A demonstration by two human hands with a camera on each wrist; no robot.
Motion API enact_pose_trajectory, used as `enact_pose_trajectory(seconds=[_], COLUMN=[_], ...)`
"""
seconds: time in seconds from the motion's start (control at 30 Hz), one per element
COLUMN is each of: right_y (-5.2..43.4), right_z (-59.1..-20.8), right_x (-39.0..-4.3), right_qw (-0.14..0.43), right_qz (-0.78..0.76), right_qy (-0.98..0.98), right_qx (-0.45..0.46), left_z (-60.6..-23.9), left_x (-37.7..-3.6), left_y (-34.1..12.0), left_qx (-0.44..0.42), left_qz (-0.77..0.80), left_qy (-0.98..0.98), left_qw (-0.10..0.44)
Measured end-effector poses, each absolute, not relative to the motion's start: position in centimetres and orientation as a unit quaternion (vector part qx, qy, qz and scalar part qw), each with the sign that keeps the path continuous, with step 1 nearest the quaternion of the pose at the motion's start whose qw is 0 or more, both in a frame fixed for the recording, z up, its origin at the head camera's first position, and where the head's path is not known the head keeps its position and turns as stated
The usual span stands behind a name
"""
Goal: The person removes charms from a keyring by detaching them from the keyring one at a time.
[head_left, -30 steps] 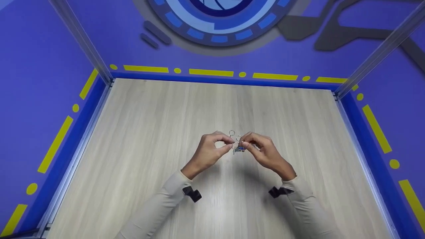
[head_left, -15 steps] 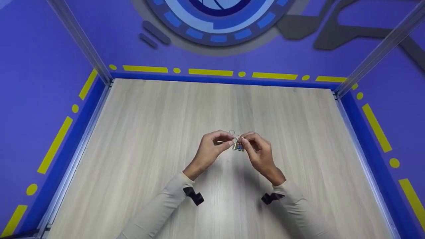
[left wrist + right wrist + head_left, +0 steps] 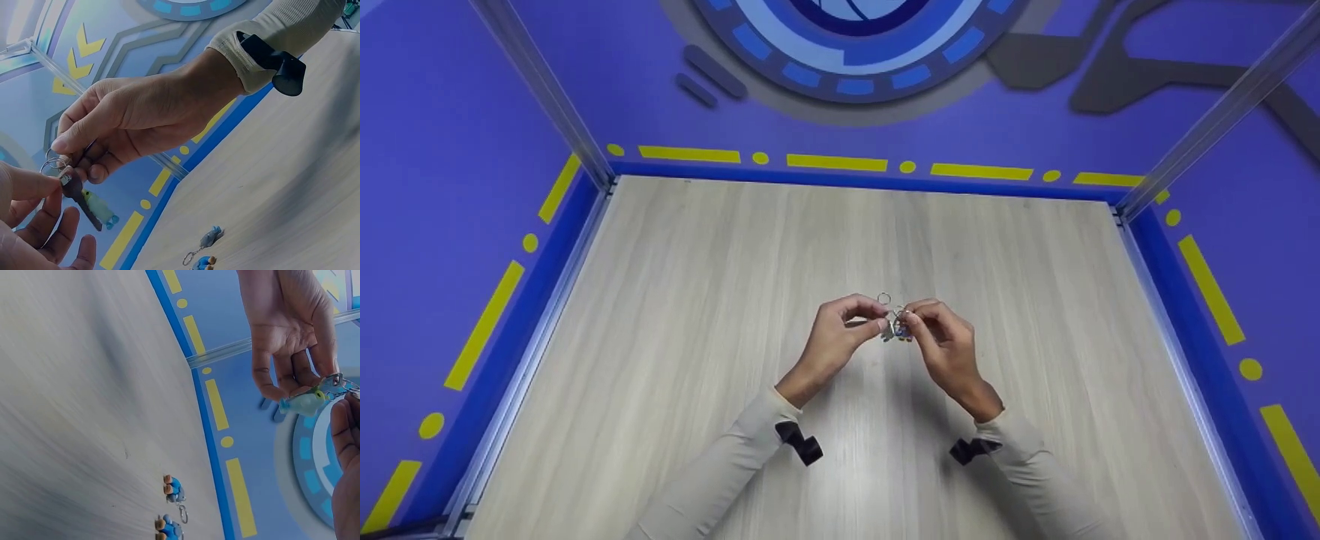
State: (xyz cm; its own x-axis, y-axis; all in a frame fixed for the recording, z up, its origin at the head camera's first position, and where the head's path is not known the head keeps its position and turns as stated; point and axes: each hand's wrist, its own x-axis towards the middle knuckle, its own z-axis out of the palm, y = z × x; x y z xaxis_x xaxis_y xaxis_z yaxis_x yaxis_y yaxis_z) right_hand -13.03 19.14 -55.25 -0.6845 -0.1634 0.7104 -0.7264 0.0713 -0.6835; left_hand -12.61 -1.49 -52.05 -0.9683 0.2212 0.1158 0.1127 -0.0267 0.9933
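Both hands meet above the middle of the wooden table point(image 3: 675, 300). Between them hangs a small metal key ring point(image 3: 894, 321) carrying a dark key point(image 3: 81, 199) and a pale green charm point(image 3: 100, 209). My left hand point(image 3: 877, 324) pinches the key's head between thumb and fingers. My right hand point(image 3: 913, 318) pinches the ring point(image 3: 54, 165) with thumb and forefinger, its other fingers curled beneath. In the right wrist view the green charm point(image 3: 306, 403) hangs under the left hand's fingertips point(image 3: 270, 391).
Two small blue figure keychains point(image 3: 173, 488) point(image 3: 167, 530) lie on the table near the blue border; the left wrist view shows them too point(image 3: 210, 237). Purple walls with yellow dashes point(image 3: 837, 163) enclose the table on three sides, with metal posts at the far corners.
My right hand and forearm have drawn leftward, closer to the left hand. The key ring stays pinched between both hands, and the left hand has barely moved.
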Motion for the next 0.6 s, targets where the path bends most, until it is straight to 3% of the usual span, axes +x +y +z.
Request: enact_pose_trajectory(seconds=[0.23,0.6], right_y=[19.55,19.60], right_z=[-55.32,-55.07], right_x=[-13.35,-13.69], right_qw=[0.260,0.304], right_qz=[0.569,0.531], right_qy=[-0.706,-0.716], right_qx=[0.331,0.337], left_z=[-51.93,-51.88], left_x=[-12.58,-12.39], left_y=[-1.65,-1.73], left_qx=[0.118,0.131], left_qz=[0.704,0.686], left_qy=[0.700,0.716], left_qw=[0.037,-0.012])
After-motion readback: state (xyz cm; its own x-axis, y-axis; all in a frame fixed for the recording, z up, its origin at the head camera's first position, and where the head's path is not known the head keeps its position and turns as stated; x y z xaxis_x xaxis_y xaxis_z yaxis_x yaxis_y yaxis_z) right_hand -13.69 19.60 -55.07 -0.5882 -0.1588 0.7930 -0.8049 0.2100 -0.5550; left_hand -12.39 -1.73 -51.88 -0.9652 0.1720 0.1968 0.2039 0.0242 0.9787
